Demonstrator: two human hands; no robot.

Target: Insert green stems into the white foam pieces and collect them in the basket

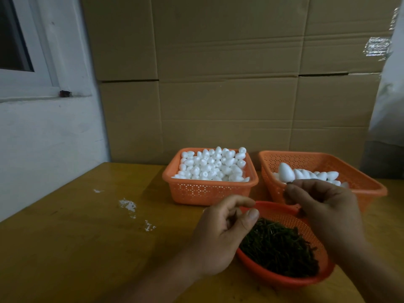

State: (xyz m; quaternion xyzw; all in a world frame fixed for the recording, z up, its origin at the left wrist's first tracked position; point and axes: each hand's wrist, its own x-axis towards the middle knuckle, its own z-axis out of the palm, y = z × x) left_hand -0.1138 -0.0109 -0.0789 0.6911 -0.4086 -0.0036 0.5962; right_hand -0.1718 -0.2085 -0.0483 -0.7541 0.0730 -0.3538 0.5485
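A white wall with a window frame [26, 68] stands at the far left, and beside it stacked brown cardboard boxes [218, 84] form the backdrop. The yellow-brown wooden table [76, 248] carries a few white crumbs [127, 205] on its left part. Further along sits a square orange perforated plastic basket [209, 191] heaped with small white foam egg-shaped pieces [213, 165]. In front of it the person's left hand [220, 235] hovers above the near rim of a round orange mesh bowl [284, 276], its fingers loosely curled with thumb close to forefinger; whether anything is pinched between them I cannot tell. The bowl holds a dark heap of green stems [282, 248]. The right hand [325, 206] hangs over the bowl's far side, fingers curled, fingertips pinching what looks like a small dark stem end just below one white foam piece [286, 172]. Behind that hand, a second orange perforated basket [367, 182] contains several larger white foam pieces lying on its bottom.
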